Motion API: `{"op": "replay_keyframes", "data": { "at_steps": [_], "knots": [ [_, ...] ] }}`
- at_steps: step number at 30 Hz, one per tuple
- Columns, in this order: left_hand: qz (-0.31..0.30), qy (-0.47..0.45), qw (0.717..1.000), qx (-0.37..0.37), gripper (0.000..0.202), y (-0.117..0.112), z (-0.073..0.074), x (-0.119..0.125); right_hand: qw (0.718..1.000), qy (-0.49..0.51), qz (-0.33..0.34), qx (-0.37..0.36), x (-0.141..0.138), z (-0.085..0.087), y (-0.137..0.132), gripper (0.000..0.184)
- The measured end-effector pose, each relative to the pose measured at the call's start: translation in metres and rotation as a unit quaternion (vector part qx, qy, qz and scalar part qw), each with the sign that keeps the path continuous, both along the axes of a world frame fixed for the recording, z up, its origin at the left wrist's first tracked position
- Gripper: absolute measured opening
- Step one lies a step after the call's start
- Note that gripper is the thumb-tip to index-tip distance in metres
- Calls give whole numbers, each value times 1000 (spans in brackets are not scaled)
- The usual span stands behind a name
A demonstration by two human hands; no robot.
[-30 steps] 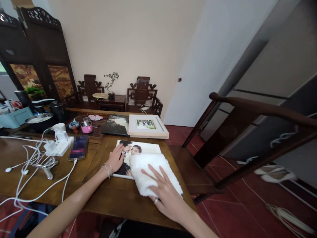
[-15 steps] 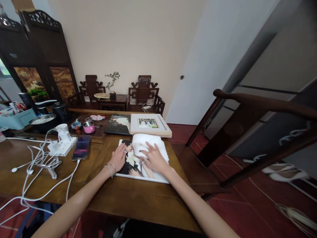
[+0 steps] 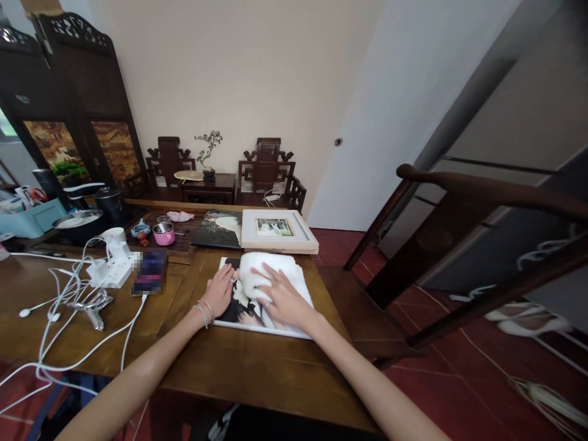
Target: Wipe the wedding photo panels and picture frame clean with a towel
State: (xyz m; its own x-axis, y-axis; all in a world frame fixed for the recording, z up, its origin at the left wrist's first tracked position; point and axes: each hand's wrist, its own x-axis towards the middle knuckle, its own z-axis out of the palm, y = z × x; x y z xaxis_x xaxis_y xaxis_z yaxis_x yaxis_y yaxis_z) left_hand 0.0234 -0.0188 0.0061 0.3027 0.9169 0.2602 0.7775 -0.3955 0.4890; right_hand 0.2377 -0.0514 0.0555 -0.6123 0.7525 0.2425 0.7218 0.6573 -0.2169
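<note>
A photo print lies flat on the wooden table in front of me. My left hand rests on its left edge, fingers stretched out, with bracelets at the wrist. Bunched over the upper part of the photo is a white towel. My right hand presses on this towel from above, fingers spread and lying over it rather than wrapped round it. Towel and hand hide much of the picture's upper and right side.
Behind lie a dark photo panel and a white picture frame. To the left are a phone, a power strip with tangled white cables, and a pink cup. A wooden chair stands at the right.
My right hand and the white towel have shifted slightly left and a little toward me over the photo. The left hand stays on the photo's left edge.
</note>
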Motion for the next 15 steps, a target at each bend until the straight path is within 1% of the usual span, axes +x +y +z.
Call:
{"op": "replay_keyframes", "data": {
  "at_steps": [2,3,4,6,7,9,13,15],
  "knots": [
    [-1,2,1000,-5,43,-1,2,0,1000,-1,-20,3,-6,-1,24,26],
    [0,3,1000,-9,44,-2,3,0,999,-3,-32,5,-9,-2,31,27],
    [1,2,1000,-14,44,-2,5,1,999,-5,-43,7,-11,-2,35,27],
    [4,0,1000,-22,44,-3,7,2,999,-7,-53,9,-13,-3,32,28],
    [5,-1,1000,-24,44,-4,8,2,999,-6,-49,8,-13,-3,24,28],
    [6,-1,1000,-24,44,-4,9,3,1000,-1,-26,-1,-12,-2,1,28],
    [9,-1,1000,-26,44,-4,8,4,1000,3,24,-20,-5,0,-61,23],
    [8,-2,1000,-26,44,-3,8,4,999,0,46,-29,-1,1,-85,21]
  ]
}}
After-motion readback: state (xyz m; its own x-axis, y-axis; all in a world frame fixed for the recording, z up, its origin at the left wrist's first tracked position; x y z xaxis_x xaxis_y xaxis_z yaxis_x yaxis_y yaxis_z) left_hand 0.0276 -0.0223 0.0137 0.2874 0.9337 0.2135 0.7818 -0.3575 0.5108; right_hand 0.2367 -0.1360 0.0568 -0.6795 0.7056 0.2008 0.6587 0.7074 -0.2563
